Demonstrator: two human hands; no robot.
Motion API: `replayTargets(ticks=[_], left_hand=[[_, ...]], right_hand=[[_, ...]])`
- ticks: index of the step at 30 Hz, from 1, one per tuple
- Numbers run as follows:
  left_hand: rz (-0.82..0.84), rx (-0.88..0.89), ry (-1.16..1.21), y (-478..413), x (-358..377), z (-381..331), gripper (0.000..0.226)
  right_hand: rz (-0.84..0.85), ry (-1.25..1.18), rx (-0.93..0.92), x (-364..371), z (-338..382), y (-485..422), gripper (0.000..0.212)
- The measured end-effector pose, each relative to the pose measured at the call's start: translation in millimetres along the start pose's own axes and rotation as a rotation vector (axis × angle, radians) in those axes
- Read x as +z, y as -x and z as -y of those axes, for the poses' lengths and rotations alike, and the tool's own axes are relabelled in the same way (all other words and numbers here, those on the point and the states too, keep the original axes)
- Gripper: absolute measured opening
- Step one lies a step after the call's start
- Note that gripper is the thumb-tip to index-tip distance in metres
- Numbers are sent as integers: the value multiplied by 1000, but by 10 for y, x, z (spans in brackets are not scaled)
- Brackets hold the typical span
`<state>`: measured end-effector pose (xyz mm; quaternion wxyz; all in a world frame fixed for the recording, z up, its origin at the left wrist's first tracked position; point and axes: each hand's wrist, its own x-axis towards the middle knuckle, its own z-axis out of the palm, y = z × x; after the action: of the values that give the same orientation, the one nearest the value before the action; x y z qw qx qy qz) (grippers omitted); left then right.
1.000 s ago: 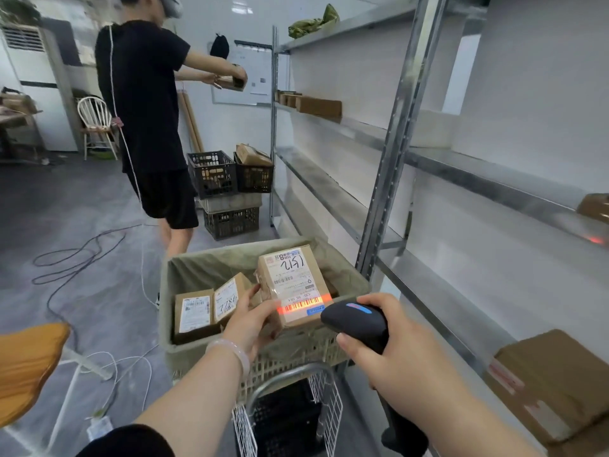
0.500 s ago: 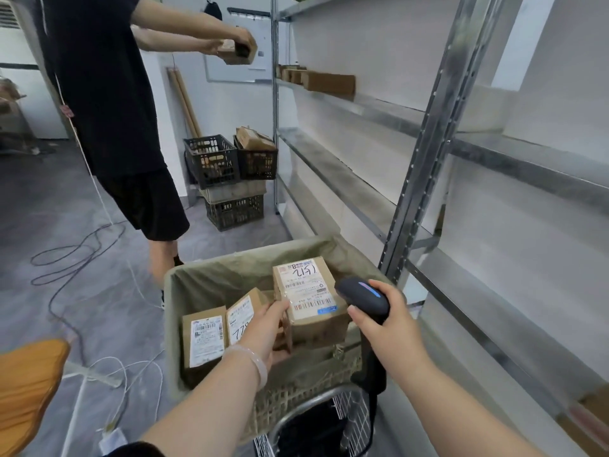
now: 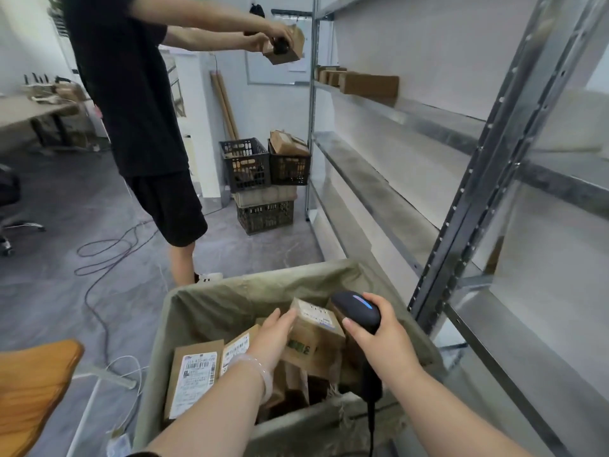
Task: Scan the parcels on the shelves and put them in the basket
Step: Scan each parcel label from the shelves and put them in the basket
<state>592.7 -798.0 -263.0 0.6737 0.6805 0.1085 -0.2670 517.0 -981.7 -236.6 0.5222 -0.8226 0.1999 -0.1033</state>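
Grey floor [image 3: 82, 199] with loose cables [image 3: 112, 249], white walls [image 3: 26, 34], desk [image 3: 29, 110] at left, perhaps a whiteboard [image 3: 276, 67] behind

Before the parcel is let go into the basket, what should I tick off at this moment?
1. Parcel inside the basket: ok, it is below the lined rim.
2. Left hand grip on parcel: ok, it holds the left side.
3. Landing room: ok, a gap shows to the right of the labelled parcels.
4. Parcel already resting on something: cannot tell.
5. Right hand holds the scanner: ok, fingers are curled round it.
6. Other person clear of basket: ok, standing beyond its far rim.
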Motion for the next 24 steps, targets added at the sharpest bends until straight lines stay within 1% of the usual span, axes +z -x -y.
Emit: replayTargets(ticks=[4, 7, 12, 14, 18, 24], left_hand=[[-12, 91, -134, -58, 36, -28, 66], [-19, 168, -229, -17, 130, -38, 66], [85, 376, -523, 211, 396, -81, 68], [132, 451, -616, 342, 491, -65, 69], [259, 587, -819, 661, 679, 92, 73], [461, 816, -1054, 1395, 1091, 509, 79]], right_hand=[[-9, -3, 14, -93, -110, -118, 53], [-54, -22, 6, -169, -166, -53, 52], [-160, -42, 25, -366, -260, 283, 52], [-224, -54, 25, -455, -260, 532, 53], [-406, -85, 47, -581, -297, 1207, 53], [-664, -59, 142, -796, -495, 2404, 56]])
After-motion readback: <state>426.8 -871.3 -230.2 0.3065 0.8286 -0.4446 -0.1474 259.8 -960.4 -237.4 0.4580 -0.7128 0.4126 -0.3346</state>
